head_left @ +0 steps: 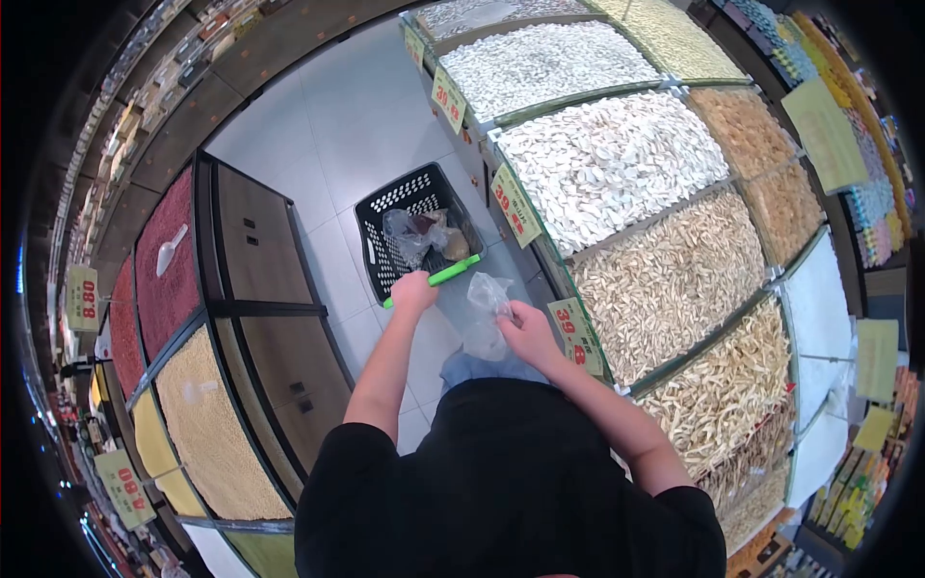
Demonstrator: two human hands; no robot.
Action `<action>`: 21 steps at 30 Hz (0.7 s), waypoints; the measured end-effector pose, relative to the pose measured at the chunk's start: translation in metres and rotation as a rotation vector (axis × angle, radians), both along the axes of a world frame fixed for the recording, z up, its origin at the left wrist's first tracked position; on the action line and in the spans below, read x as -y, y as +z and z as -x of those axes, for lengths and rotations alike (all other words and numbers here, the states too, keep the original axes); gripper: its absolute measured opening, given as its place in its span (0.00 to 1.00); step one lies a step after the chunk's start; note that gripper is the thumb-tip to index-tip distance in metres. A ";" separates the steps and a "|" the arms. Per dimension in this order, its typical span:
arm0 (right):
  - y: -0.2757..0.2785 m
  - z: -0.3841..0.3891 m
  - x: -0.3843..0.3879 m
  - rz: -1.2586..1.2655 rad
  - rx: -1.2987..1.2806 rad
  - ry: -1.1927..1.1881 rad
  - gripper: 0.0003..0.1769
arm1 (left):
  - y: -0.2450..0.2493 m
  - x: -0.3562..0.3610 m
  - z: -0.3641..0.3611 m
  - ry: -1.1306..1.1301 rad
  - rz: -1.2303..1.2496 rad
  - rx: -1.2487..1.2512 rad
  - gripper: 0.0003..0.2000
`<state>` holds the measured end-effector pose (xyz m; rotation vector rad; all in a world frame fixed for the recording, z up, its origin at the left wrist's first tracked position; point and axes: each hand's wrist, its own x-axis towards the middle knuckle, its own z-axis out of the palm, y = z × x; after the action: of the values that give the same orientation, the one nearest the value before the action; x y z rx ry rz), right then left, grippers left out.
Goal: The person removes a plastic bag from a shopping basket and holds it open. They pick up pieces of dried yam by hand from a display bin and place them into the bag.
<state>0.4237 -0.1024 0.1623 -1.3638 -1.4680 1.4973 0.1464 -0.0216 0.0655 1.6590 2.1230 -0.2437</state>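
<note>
My left hand (412, 292) is wrapped round the bright green handle (453, 271) of a black shopping basket (369, 231). Inside the basket, clear plastic bags (409, 236) lie with dark and tan contents that I cannot name. Close in front of my body, my right hand (527, 332) pinches a thin clear plastic bag (489, 294), which hangs down crumpled; whether it holds anything cannot be made out. The basket is just beyond my hands, above the pale floor tiles.
To the right, bins of white flat pieces (617, 164) and pale dried strips (674, 279) carry price cards (517, 204) along their edge. On the left, bins of dark red grains (164, 255) and tan grains (217, 424) top a wooden cabinet (260, 231). A tiled aisle (328, 116) runs between.
</note>
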 end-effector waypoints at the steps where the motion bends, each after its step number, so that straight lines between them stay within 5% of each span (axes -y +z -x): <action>1: -0.001 -0.009 0.009 -0.011 0.003 -0.017 0.08 | 0.000 0.010 -0.008 0.002 0.004 -0.005 0.15; 18: -0.043 -0.132 0.229 -0.042 -0.070 -0.312 0.11 | 0.009 0.206 -0.157 -0.081 0.052 0.048 0.19; 21: -0.008 -0.140 0.248 0.001 -0.061 -0.320 0.10 | 0.002 0.232 -0.172 -0.096 0.066 0.060 0.20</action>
<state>0.5633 -0.3501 0.1543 -1.4610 -1.1481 1.3210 0.3183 -0.2538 0.0678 1.7104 1.9725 -0.2865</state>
